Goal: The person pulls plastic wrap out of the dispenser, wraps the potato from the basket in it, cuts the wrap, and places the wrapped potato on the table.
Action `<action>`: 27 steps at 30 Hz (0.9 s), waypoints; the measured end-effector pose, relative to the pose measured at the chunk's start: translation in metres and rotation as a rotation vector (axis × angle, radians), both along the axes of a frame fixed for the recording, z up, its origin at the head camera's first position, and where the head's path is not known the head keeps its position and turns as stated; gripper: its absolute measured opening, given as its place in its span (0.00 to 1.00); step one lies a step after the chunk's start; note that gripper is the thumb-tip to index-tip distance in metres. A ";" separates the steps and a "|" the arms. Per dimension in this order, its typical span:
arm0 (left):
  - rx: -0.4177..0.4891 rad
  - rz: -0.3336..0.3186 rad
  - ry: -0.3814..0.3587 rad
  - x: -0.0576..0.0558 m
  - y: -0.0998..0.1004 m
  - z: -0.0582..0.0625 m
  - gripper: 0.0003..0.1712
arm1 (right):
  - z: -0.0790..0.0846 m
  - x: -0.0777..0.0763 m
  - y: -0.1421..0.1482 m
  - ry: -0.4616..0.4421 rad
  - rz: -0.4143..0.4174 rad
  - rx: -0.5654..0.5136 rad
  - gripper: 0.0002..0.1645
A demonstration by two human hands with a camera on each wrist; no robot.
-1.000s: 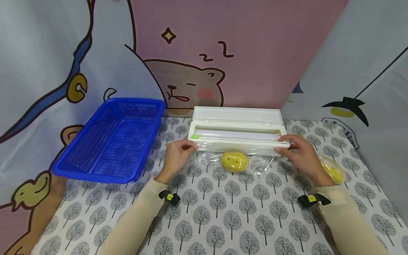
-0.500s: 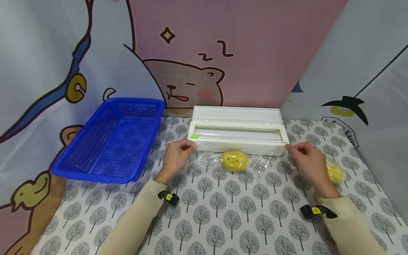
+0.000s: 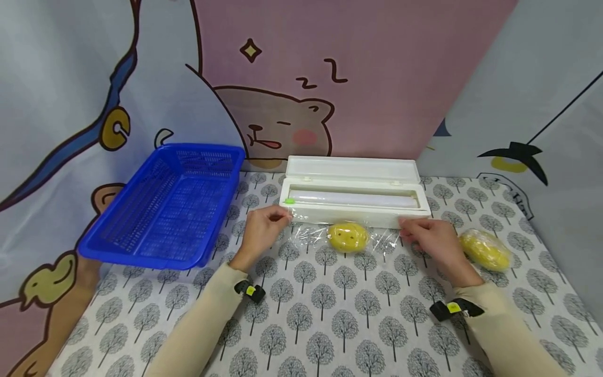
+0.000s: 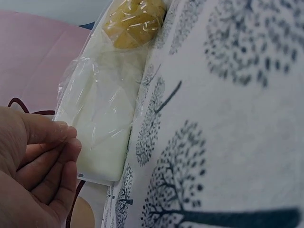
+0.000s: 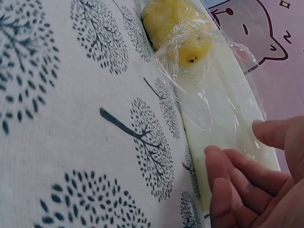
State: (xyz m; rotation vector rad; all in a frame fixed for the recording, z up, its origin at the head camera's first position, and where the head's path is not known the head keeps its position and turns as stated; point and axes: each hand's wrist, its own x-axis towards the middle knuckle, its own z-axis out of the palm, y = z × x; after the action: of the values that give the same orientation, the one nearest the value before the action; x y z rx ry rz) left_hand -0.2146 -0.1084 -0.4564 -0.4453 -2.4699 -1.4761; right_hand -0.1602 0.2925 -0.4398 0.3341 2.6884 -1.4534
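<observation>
A yellow potato (image 3: 347, 237) lies partly wrapped in clear cling film (image 3: 306, 235) in front of the white cling film dispenser box (image 3: 353, 213). My left hand (image 3: 264, 230) pinches the film's left corner between thumb and fingertip, near the box's left front corner. In the left wrist view, the film (image 4: 97, 95) stretches from that pinch toward the potato (image 4: 134, 23). My right hand (image 3: 431, 241) is at the film's right side, by the box front. The right wrist view shows its thumb (image 5: 270, 133) and fingers apart, close beside the film.
Behind the dispenser's front wall lies the film roll (image 3: 353, 198), with the lid (image 3: 350, 167) raised. A second wrapped potato (image 3: 486, 250) rests right of my right hand. The blue plastic basket (image 3: 204, 230) stands at the left. A printed cloth (image 3: 344, 314) covers the table.
My right hand leaves the box's right end, moves out to the right, then comes back left to the film's right side. The left hand keeps its pinch in place.
</observation>
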 end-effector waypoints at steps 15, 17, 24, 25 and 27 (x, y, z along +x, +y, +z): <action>0.012 -0.053 0.085 0.001 0.000 0.000 0.05 | -0.005 -0.002 0.000 0.033 -0.062 -0.070 0.31; 0.014 -0.068 0.100 0.001 -0.001 -0.001 0.05 | -0.005 -0.002 0.000 0.041 -0.061 -0.076 0.29; 0.014 -0.097 0.141 0.000 -0.004 -0.005 0.07 | -0.007 -0.002 0.001 0.050 -0.051 -0.112 0.26; 0.018 -0.100 0.141 -0.001 -0.004 -0.005 0.07 | -0.008 -0.002 0.001 0.051 -0.049 -0.113 0.27; 0.036 -0.107 0.138 -0.001 -0.004 -0.006 0.07 | -0.008 -0.002 0.002 0.053 -0.043 -0.114 0.27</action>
State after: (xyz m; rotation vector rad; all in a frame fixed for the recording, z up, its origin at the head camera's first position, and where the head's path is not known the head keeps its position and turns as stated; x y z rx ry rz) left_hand -0.2155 -0.1127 -0.4623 -0.6580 -2.3420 -1.4740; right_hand -0.1620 0.2944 -0.4475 0.3531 2.6403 -1.6419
